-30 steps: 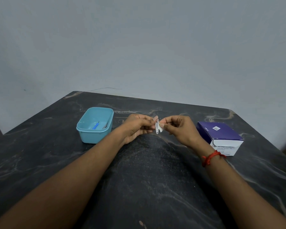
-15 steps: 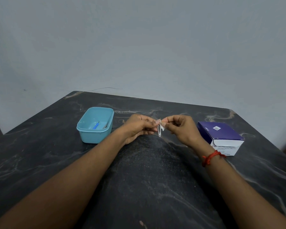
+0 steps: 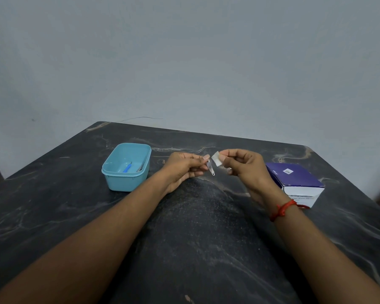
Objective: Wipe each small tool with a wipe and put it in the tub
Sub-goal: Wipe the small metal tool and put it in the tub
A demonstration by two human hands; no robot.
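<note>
The main risk is a drop. The small metal tool is thin and silvery, hangs over the bare tabletop, and is held only at its top end. A slip of the fingertips on the way left would likely let it fall short of the tub. It may also be slick if the wipe is damp. The tool's exact kind is too small to tell; if its lower end is pointed, a hurried regrip could prick a finger. A second risk is an incomplete clean. The wipe now sits just beside the tool's upper end and apart from its lower part, so that part may go into the tub unwiped.

The left hand has its fingers curled, thumb and forefinger pinching the tool's top so it dangles downward, slightly tilted. The right hand pinches the small white wipe between thumb and forefinger, its other fingers loosely curled, holding nothing else.

Both hands hover mid-table. The light blue tub stands to their left with a blue-handled tool and a metal tool already inside. A purple box lies to the right.
</note>
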